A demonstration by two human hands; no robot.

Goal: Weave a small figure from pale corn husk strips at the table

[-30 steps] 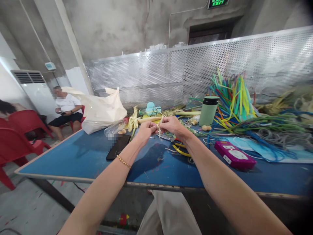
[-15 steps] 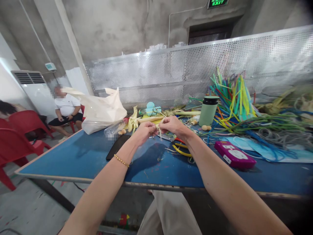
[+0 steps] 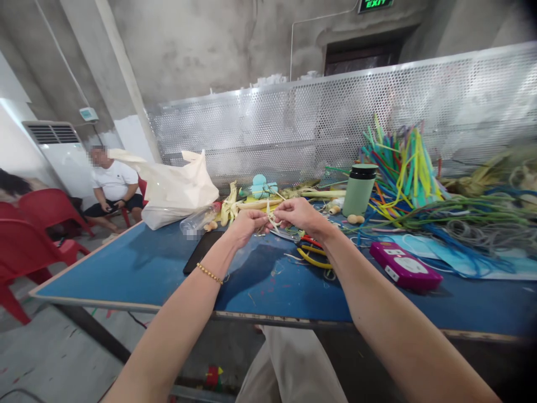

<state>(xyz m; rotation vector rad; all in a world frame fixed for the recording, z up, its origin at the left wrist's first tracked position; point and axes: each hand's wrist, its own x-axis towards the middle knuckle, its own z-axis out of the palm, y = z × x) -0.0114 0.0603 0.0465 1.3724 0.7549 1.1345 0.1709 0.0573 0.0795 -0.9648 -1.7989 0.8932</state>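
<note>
Over the middle of the blue table (image 3: 138, 271), my left hand (image 3: 250, 225) and my right hand (image 3: 297, 215) are close together, fingers pinched. Between them is a small pale strip of plant fibre (image 3: 272, 216), bent or looped, gripped by both hands. Its exact shape is too small to make out. Just below my right hand lie pliers (image 3: 314, 256) with yellow and red handles. Dried pale husks (image 3: 229, 206) and a light-blue rounded object (image 3: 264, 187) are on the table behind my hands.
A cream plastic bag (image 3: 180, 187) and a clear bottle (image 3: 196, 223) stand left, near a dark flat object (image 3: 202, 252). On the right are a green tumbler (image 3: 359, 191), a purple box (image 3: 405, 266) and colourful strips (image 3: 413, 173). A person (image 3: 114, 182) sits far left.
The pale strip between my fingers has changed its bend, with one end now pointing up instead of hanging down. My hands have barely shifted.
</note>
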